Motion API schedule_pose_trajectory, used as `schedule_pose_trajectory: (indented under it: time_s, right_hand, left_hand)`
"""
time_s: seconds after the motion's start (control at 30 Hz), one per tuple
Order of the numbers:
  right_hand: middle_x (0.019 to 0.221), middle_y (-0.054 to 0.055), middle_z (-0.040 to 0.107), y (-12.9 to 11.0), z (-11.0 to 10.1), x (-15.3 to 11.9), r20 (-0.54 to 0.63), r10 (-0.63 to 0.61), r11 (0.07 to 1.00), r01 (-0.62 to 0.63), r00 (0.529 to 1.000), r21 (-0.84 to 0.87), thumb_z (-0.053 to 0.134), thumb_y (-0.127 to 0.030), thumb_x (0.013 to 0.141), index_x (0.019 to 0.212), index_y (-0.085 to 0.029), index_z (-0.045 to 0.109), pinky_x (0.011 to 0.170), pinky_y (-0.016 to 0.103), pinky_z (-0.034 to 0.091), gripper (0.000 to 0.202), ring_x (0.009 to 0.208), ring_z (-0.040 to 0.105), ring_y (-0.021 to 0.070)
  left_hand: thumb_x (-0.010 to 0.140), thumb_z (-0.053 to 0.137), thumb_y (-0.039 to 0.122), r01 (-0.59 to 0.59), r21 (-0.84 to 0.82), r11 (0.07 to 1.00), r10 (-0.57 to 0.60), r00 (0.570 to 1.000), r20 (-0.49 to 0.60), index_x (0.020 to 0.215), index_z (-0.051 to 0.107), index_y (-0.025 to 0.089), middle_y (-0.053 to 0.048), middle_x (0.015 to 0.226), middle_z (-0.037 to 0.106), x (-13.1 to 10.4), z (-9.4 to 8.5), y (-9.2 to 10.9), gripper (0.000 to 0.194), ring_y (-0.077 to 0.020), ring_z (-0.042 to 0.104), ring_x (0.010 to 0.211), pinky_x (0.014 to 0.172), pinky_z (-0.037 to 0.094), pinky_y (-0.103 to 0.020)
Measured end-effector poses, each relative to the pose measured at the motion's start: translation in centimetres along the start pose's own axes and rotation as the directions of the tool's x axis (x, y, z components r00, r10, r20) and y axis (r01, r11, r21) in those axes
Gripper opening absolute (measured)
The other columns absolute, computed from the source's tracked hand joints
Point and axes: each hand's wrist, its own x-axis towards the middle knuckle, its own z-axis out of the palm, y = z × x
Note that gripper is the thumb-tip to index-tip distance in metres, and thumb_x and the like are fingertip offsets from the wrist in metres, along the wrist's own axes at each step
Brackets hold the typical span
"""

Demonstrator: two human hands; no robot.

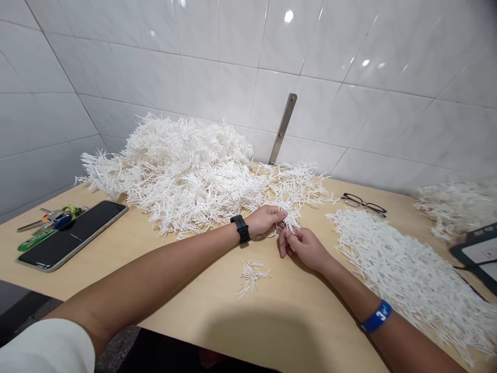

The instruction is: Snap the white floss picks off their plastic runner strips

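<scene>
My left hand [267,219], with a black watch on the wrist, pinches a small branching strand piece [292,218] made of white threads. Close against it, my right hand [301,246] has thumb and fingers pressed together at the lower end of the same piece; its fingertips are partly hidden. A big heap of white branching strands [186,171] rises behind my left hand. A thinner spread of strands [301,184] lies just beyond both hands. Nearer to me on the table is a little cluster of short white pieces [252,277].
Across the right side of the wooden table [166,311] stretches a long bed of white pieces [411,274]. Eyeglasses [364,203] lie behind it, and a dark-framed device [479,254] stands far right. A phone [73,235] and keys [50,220] are at left. A metal bracket [283,129] stands against the tiled wall.
</scene>
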Motion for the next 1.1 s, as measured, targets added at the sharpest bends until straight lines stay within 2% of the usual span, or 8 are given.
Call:
schedule_pose_trajectory:
  time_s: [0.23,0.4,0.57,0.73,0.87,0.93,1.03,1.1]
  right_hand:
    - [0.06,0.001,0.066,-0.3,0.2,0.2,0.0,-0.074,0.99,0.073,0.997,-0.119,0.038,-0.036,0.095,0.074,-0.02,0.056,0.064,0.029,0.044,0.033,0.058,0.054,0.0152]
    - [0.058,-0.001,0.06,0.1,0.4,0.1,-0.007,-0.187,0.936,0.176,0.982,-0.304,0.038,-0.029,0.094,0.073,-0.02,0.057,0.077,0.033,0.043,0.03,0.057,0.052,0.0142]
    - [0.067,0.002,0.061,0.8,-0.7,0.0,-0.147,-0.142,0.984,0.123,0.979,-0.131,0.041,-0.038,0.093,0.081,-0.018,0.058,0.072,0.031,0.044,0.029,0.068,0.056,0.0164]
    - [0.057,-0.002,0.052,1.0,-1.2,-0.5,-0.316,0.045,0.992,-0.005,0.948,0.126,0.051,-0.033,0.079,0.075,-0.019,0.053,0.047,0.024,0.031,0.015,0.048,0.041,0.0097]
    - [0.054,-0.005,0.045,0.9,-1.4,0.1,-0.321,0.13,0.967,-0.048,0.938,0.251,0.05,-0.028,0.071,0.072,-0.02,0.05,0.042,0.022,0.025,0.009,0.044,0.036,0.0082]
    - [0.053,-0.004,0.044,0.0,-1.8,0.0,-0.401,0.104,0.986,-0.04,0.91,0.165,0.048,-0.026,0.071,0.071,-0.02,0.052,0.042,0.023,0.026,0.007,0.044,0.036,0.0092]
    - [0.055,-0.002,0.047,-2.4,-1.3,-2.8,-0.63,-0.119,0.982,-0.004,0.767,-0.19,0.049,-0.024,0.076,0.072,-0.022,0.058,0.044,0.027,0.033,0.01,0.047,0.039,0.0125]
    - [0.06,-0.001,0.054,-4.0,1.0,-6.6,-0.565,-0.307,0.931,0.119,0.766,-0.345,0.051,-0.026,0.081,0.081,-0.028,0.064,0.044,0.031,0.038,0.013,0.05,0.047,0.0172]
  left_hand:
    - [0.075,0.071,0.054,0.018,-0.047,0.999,-0.018,1.0,0.003,0.064,0.055,0.012,0.001,0.056,0.058,0.2,-0.5,-0.5,0.046,-0.0055,0.046,0.047,0.051,0.032,-0.02]
    - [0.079,0.067,0.057,-0.032,-0.231,0.972,0.022,0.999,-0.046,0.069,0.05,0.014,-0.001,0.058,0.061,0.6,-1.2,-1.0,0.047,-0.0096,0.059,0.054,0.053,0.037,-0.019]
    - [0.068,0.074,0.062,-0.066,-0.2,0.977,0.074,0.997,0.031,0.075,0.059,0.01,-0.006,0.068,0.068,0.7,-1.3,-1.3,0.054,-0.0108,0.06,0.058,0.061,0.045,-0.023]
    - [0.064,0.079,0.058,-0.017,-0.199,0.98,0.022,0.999,0.028,0.086,0.068,0.007,-0.009,0.08,0.071,0.7,-1.1,-1.2,0.057,-0.013,0.065,0.073,0.074,0.047,-0.025]
    - [0.061,0.083,0.055,-0.012,-0.227,0.974,0.01,1.0,-0.01,0.083,0.068,0.008,-0.008,0.081,0.071,0.6,-1.0,-0.9,0.054,-0.0125,0.064,0.073,0.075,0.047,-0.025]
    - [0.059,0.084,0.053,-0.012,-0.253,0.968,0.003,0.999,-0.037,0.08,0.067,0.008,-0.008,0.081,0.071,0.6,-1.1,-0.9,0.052,-0.0129,0.064,0.073,0.074,0.048,-0.025]
    - [0.059,0.085,0.051,-0.014,-0.289,0.957,-0.005,0.998,-0.066,0.078,0.065,0.009,-0.008,0.082,0.07,0.8,-1.3,-1.0,0.05,-0.0139,0.066,0.075,0.075,0.048,-0.026]
    - [0.059,0.086,0.049,-0.01,-0.31,0.951,-0.009,0.998,-0.06,0.077,0.065,0.01,-0.008,0.082,0.07,0.9,-1.5,-1.1,0.048,-0.0139,0.067,0.076,0.076,0.048,-0.025]
